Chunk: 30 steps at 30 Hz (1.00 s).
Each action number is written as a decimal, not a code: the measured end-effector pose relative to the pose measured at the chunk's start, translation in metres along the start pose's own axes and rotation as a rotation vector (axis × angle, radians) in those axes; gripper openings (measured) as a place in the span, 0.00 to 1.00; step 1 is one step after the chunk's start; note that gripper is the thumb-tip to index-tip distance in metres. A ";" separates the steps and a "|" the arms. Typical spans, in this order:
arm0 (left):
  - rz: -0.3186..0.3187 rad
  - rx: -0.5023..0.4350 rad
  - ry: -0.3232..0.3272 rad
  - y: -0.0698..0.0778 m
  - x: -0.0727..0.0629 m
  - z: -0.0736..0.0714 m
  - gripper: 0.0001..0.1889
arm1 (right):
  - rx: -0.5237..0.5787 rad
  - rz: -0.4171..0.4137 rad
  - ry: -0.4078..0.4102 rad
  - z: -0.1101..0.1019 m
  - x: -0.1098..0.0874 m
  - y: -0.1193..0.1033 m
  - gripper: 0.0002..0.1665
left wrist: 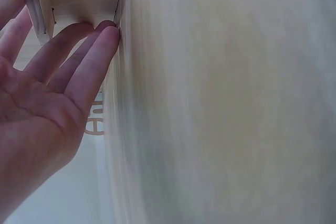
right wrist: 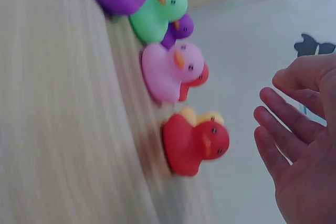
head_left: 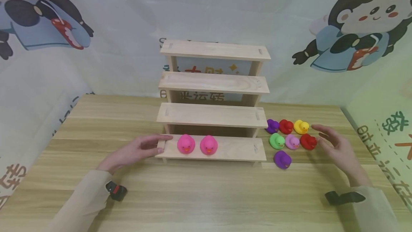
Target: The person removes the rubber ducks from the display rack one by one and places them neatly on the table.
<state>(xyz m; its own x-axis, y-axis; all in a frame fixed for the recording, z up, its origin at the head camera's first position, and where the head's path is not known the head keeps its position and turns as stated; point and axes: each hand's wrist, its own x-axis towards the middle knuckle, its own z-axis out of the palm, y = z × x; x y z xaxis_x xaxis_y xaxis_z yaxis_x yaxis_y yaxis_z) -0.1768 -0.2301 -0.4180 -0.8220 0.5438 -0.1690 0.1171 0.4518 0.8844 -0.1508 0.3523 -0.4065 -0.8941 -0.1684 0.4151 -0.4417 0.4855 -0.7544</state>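
Observation:
A stepped wooden shelf (head_left: 210, 114) stands on the table, with two hot-pink rubber ducks (head_left: 186, 144) side by side on its lowest step. My left hand (head_left: 136, 150) grips the left end of that step; in the left wrist view, fingers reach under the board (left wrist: 38, 6) against its support. Beside the red rubber duck (head_left: 308, 141), my right hand (head_left: 338, 151) hovers with loosely bent fingers, holding nothing. The right wrist view shows that red duck (right wrist: 194, 145) just apart from the fingertips, with a light pink duck (right wrist: 173, 72) further along.
Right of the shelf, several more ducks sit grouped on the table: a green one (head_left: 277, 141), a yellow one (head_left: 301, 127), another red one (head_left: 286, 126) and two purple ones (head_left: 282, 159). A printed cloth backdrop (head_left: 128, 60) surrounds the wooden table (head_left: 206, 196).

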 end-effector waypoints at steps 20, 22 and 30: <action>0.000 -0.004 -0.003 -0.001 -0.001 -0.001 0.24 | 0.044 -0.093 0.001 0.033 0.015 -0.039 0.22; -0.001 -0.006 -0.004 -0.001 0.000 -0.001 0.24 | 0.046 -0.100 -0.001 0.036 0.016 -0.042 0.23; 0.008 0.014 -0.004 -0.003 0.001 -0.001 0.24 | 0.183 -0.188 -0.079 0.052 0.020 -0.050 0.22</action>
<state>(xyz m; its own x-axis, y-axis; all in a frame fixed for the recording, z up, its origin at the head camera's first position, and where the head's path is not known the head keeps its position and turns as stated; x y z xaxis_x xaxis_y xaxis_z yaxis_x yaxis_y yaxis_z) -0.1783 -0.2317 -0.4199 -0.8186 0.5504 -0.1641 0.1313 0.4575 0.8795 -0.1503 0.2797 -0.3869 -0.7947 -0.3113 0.5210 -0.6004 0.2778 -0.7499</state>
